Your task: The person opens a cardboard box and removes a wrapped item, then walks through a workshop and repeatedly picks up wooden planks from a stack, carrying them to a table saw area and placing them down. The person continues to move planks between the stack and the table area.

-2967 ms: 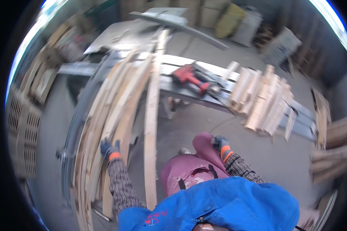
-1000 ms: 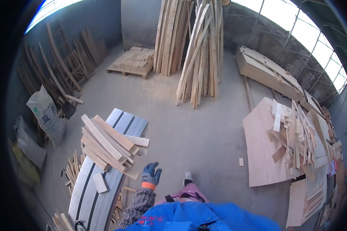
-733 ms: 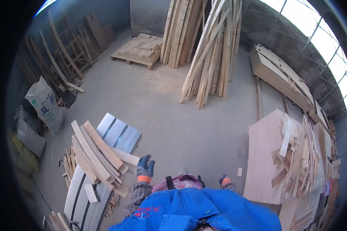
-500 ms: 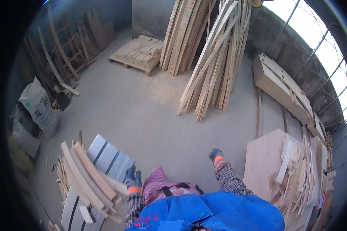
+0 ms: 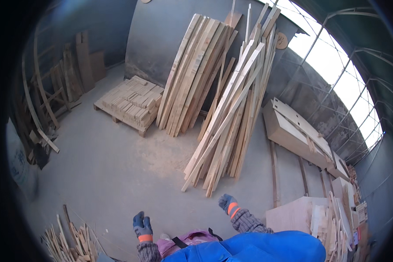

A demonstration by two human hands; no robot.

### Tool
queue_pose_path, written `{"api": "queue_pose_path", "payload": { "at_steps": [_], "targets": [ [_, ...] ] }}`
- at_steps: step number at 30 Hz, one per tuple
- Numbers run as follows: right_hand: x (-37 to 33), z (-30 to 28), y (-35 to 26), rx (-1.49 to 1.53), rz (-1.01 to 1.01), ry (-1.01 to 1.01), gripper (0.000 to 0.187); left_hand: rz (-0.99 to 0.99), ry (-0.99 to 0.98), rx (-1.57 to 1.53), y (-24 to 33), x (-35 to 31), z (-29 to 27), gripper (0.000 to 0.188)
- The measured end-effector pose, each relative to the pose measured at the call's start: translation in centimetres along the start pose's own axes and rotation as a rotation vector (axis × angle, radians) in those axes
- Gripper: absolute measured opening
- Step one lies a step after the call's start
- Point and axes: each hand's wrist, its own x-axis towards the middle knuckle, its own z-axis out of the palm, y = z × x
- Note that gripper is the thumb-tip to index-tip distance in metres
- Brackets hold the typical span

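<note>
Both my hands wear dark grey gloves with orange cuffs and are held out over the floor, with nothing in them. My left hand (image 5: 142,223) has its thumb and fingers apart. My right hand (image 5: 226,202) is loosely bent, its fingers not closed on anything. Nearest to the right hand are the lower ends of a bundle of long narrow wooden strips (image 5: 236,126), leaning upright against the far wall. Left of those strips lean thicker wooden boards (image 5: 190,74). A visible gap separates both hands from the wood.
A pallet (image 5: 118,120) of short wood blocks stands at the far left. On the right are a long plywood box (image 5: 292,133) and a pile of offcuts (image 5: 332,222). Scrap sticks (image 5: 74,240) lie at lower left, and a white sack (image 5: 17,161) stands at the left edge.
My view has tilted up and moved forward, so the leaning strips look nearer. The curved wood pieces and grey slatted panel at lower left have mostly left view. Both hands stay free.
</note>
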Motion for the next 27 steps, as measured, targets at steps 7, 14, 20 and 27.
{"api": "queue_pose_path", "payload": {
  "at_steps": [7,14,20,27],
  "targets": [
    [11.4,17.2,-10.1,0.242,0.105,0.132,0.014,0.134,-0.058,0.113,2.3,15.7,6.2,0.028],
    [33.7,20.0,-17.2,0.289,-0.015,0.023,0.015,-0.069,0.022,-0.015,-2.0,27.7,15.8,0.031],
    [47.9,30.1,-26.8,0.131,-0.096,0.189,0.017,-0.062,0.011,0.12,1.2,38.8,22.2,0.033],
    [69.7,29.3,-34.2,0.033,-0.485,0.008,0.018,-0.067,-0.148,0.085,2.3,54.6,32.5,0.032]
  ]
}}
